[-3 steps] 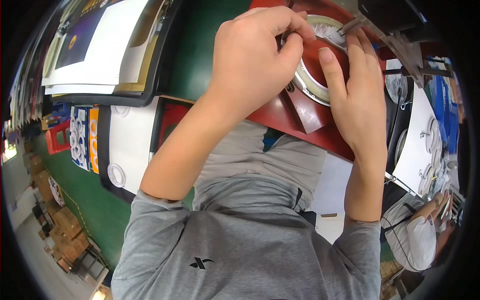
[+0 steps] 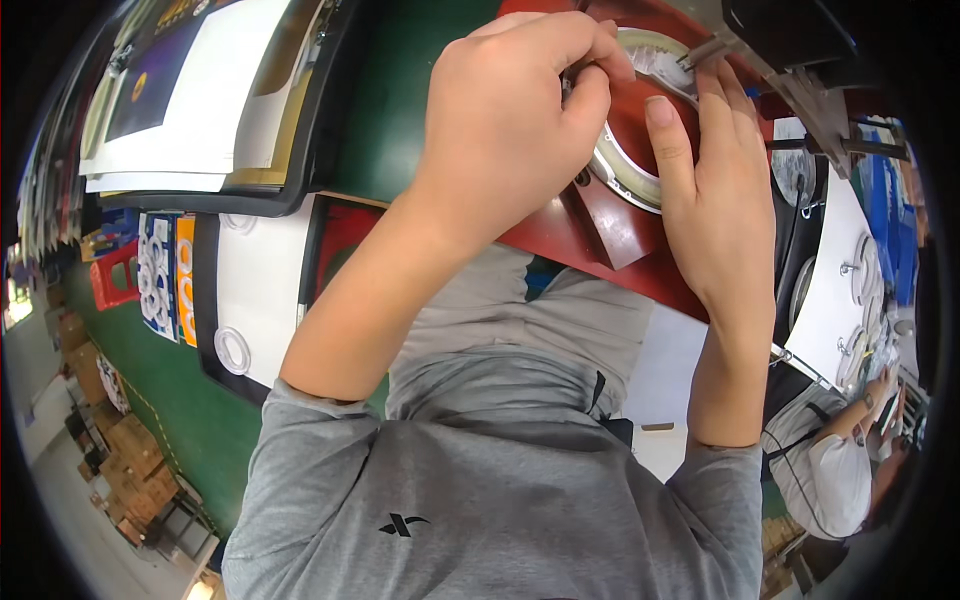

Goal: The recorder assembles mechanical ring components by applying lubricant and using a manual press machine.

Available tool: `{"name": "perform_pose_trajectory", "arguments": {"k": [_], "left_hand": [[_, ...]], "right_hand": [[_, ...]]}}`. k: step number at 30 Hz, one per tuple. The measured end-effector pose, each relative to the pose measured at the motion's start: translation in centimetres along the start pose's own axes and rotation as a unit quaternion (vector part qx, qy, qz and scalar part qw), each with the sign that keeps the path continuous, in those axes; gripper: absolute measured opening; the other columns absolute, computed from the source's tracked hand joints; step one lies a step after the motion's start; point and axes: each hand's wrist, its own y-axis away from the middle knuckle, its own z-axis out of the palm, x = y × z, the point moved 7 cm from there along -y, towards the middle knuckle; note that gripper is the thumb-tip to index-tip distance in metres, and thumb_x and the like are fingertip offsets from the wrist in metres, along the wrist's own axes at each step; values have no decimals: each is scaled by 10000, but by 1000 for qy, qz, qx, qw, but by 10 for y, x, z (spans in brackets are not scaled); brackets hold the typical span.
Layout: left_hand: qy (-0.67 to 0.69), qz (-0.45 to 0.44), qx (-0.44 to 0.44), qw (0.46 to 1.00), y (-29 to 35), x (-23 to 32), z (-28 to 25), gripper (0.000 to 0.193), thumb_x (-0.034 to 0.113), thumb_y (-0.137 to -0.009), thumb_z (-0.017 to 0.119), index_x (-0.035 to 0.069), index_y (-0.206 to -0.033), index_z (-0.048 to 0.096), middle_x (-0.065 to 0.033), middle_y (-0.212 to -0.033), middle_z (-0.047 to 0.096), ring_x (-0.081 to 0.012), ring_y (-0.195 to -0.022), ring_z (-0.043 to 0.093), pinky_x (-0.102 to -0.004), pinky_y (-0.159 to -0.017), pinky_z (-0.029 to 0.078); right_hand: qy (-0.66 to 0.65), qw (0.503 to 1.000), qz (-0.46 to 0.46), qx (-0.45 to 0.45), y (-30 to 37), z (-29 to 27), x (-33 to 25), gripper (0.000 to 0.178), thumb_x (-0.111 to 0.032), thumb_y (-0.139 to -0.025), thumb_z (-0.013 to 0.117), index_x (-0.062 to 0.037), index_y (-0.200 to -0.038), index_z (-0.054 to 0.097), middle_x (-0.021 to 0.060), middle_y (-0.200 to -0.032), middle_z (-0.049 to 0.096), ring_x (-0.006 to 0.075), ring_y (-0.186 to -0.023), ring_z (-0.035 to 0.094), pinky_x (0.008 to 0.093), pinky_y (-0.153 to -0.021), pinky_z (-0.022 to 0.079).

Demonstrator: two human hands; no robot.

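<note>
A white ring-shaped part point(image 2: 628, 178) lies on a red work surface point(image 2: 560, 232) under a dark machine head at the top right. At the ring's left side my left hand point(image 2: 515, 125) is closed, thumb and forefinger brought together; whatever they pinch is hidden. My right hand point(image 2: 722, 185) lies along the ring's right side with fingers stretched out and the thumb apart over the red middle. Part of the ring is covered by my hands. Clear, shiny material shows along its far inner edge, close to a metal tip of the machine point(image 2: 705, 52).
A black-edged tray point(image 2: 290, 190) with papers and dark printed sheets stands at the left. Below it a white board point(image 2: 262, 290) carries pale rings. A metal bracket point(image 2: 815, 105) juts in at the right. A co-worker point(image 2: 835, 470) sits at the lower right beside another white board point(image 2: 840, 270).
My hands and the ring stay almost in place, with only a tiny shift of the fingers. The co-worker's arm at the right has moved slightly.
</note>
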Motion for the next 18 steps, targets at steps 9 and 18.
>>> {"name": "perform_pose_trajectory", "arguments": {"k": [9,18], "left_hand": [[-17,-19,-21,999,-8,-10,-3,70,62,-802,641,61,-847,695,-139,-825,696,-350,-849,670,-453,-772,548],[-49,-7,-15,999,5,8,16,226,94,-796,730,29,-992,638,-138,-981,621,-329,-1034,585,-417,-912,487]], "right_hand": [[-31,999,-15,8,-15,2,-6,607,-380,-1037,535,79,-1430,479,286,-1486,473,423,-1400,430,445,-1173,331],[-117,954,-32,276,48,-78,4,323,-130,-1070,502,30,-1336,592,135,-1174,670,233,-1070,636,355,-950,501]]}}
